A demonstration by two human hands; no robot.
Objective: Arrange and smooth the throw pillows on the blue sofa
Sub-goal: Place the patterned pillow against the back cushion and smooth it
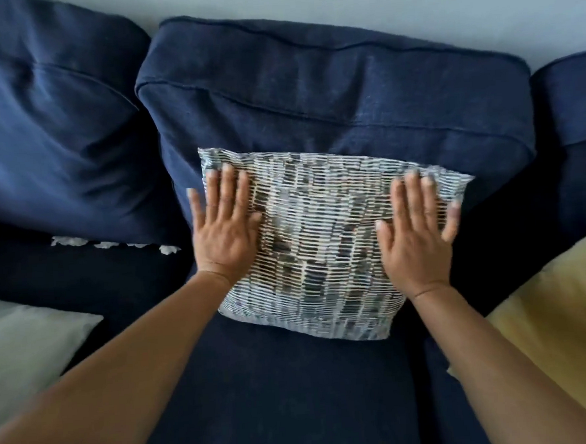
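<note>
A grey-and-white woven throw pillow (pixel 320 240) leans against the middle back cushion (pixel 327 82) of the blue sofa. My left hand (pixel 225 226) lies flat on the pillow's left side, fingers spread. My right hand (pixel 417 228) lies flat on its right side, fingers spread and slightly blurred. Neither hand grips anything. A pale cream pillow (pixel 21 348) lies on the seat at the far left. A yellow pillow (pixel 565 328) lies on the seat at the right.
The left back cushion (pixel 49 127) slumps beside the middle one, with a white lacy edge (pixel 114 244) showing under it. A third back cushion (pixel 572 101) sits at the right. A pale wall (pixel 408 5) rises behind the sofa. Dark blue seat (pixel 278 394) lies below the pillow.
</note>
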